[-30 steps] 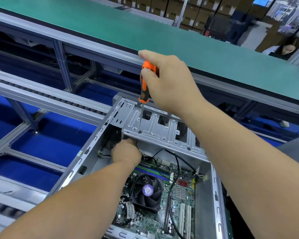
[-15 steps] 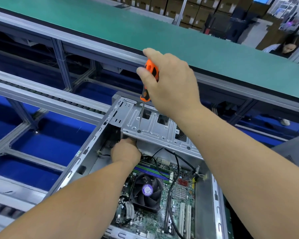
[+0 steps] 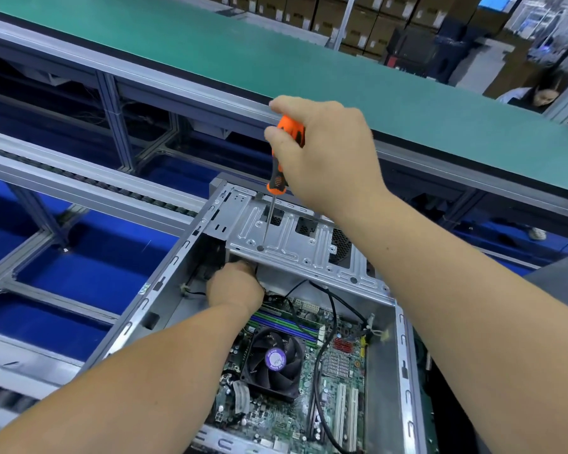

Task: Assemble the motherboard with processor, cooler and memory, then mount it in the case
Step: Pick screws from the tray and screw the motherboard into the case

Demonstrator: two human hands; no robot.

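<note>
Screwdriver tip sat on a screw in the drive bracket, with the board already inside the case.

The fingers (image 3: pixel 277 136) of the right hand (image 3: pixel 328 158) were curled round the orange handle of the screwdriver (image 3: pixel 277 178), whose thin shaft ran down to a dark screw (image 3: pixel 260 248) on the metal bracket (image 3: pixel 295 247) at the top of the case (image 3: pixel 164 290). The left hand (image 3: pixel 235 286) reached under that bracket; its fingers were hidden, so whether they gripped anything could not be told. Below, the motherboard (image 3: pixel 341 371) lay flat in the case with the cooler fan (image 3: pixel 274 362) and memory sticks (image 3: pixel 282 322) in place. Judging from this, the board assembly looked done and mounting well along; fastening, and perhaps the loose black cables (image 3: pixel 333 309), seemed left.
</note>
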